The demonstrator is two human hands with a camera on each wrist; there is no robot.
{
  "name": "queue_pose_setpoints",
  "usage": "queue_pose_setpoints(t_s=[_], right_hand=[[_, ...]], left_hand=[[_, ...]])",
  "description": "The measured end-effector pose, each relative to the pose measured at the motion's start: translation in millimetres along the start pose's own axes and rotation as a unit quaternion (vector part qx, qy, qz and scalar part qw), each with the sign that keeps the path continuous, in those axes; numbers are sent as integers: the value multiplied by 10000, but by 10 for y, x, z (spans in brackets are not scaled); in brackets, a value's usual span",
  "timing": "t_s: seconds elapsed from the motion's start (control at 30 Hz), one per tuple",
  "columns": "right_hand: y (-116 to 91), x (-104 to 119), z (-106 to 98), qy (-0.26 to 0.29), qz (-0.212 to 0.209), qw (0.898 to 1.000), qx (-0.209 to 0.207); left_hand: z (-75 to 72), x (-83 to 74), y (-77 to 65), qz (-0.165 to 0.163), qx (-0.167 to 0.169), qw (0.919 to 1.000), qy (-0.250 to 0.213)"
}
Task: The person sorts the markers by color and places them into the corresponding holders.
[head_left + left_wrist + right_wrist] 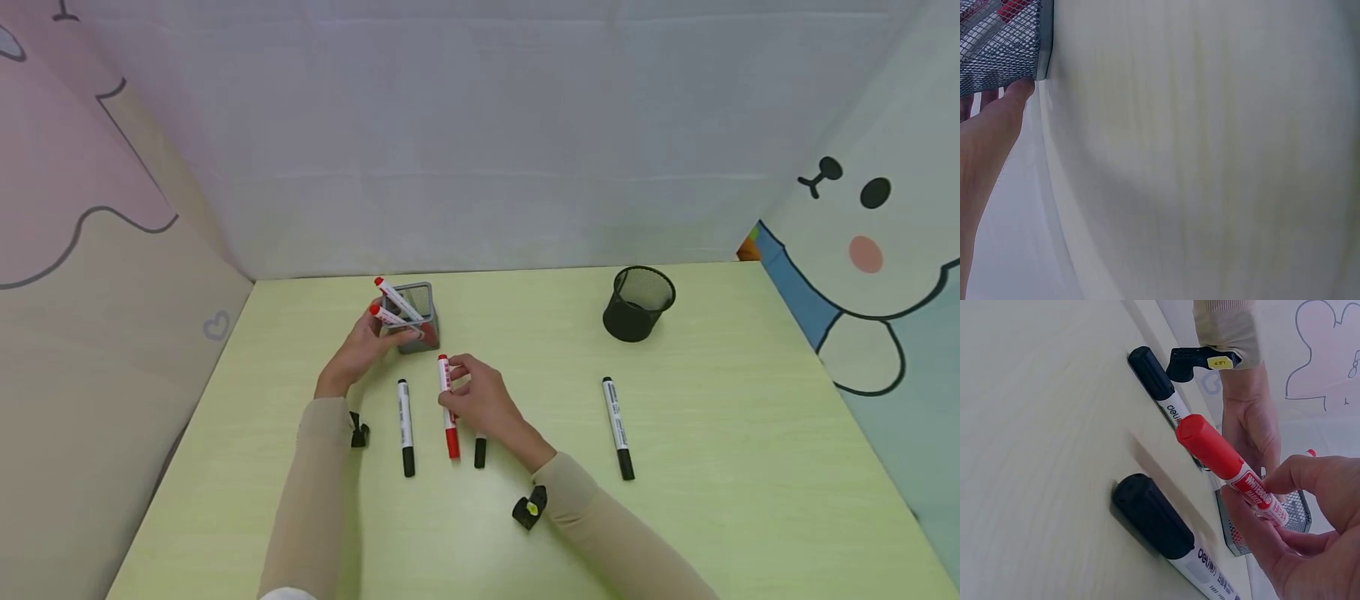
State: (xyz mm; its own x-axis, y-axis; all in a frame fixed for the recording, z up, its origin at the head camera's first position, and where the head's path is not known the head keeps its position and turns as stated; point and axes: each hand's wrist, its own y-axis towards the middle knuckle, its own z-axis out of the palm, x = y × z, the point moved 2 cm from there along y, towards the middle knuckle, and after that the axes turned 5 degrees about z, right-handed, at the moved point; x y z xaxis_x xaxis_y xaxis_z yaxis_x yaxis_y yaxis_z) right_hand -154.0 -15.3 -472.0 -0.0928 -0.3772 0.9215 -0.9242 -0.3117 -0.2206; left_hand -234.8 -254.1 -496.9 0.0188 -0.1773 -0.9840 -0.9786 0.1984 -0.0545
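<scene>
My left hand holds the side of a grey square mesh pen holder, thumb at its front wall. Two white markers with red ends lean inside it. In the left wrist view the holder's mesh wall rests against my fingers. My right hand pinches a red whiteboard marker between thumb and fingers, its red cap pointing toward me, raised off the table. One black-capped marker lies left of it; another lies partly hidden under my right hand.
A round black mesh pen holder stands at the back right of the pale table. In front of it lies a third black-capped marker. A white curtain hangs behind the table's far edge.
</scene>
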Motion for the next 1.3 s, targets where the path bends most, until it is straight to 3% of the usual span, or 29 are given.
queue_pose_setpoints(t_s=[0.77, 1.3], right_hand=[[189, 302, -219, 889, -633, 9929, -467], [350, 490, -332, 1022, -1191, 9857, -610]], left_hand=[[-7, -20, -13, 88, 3, 10000, -15], [-27, 10, -21, 105, -41, 9999, 71]])
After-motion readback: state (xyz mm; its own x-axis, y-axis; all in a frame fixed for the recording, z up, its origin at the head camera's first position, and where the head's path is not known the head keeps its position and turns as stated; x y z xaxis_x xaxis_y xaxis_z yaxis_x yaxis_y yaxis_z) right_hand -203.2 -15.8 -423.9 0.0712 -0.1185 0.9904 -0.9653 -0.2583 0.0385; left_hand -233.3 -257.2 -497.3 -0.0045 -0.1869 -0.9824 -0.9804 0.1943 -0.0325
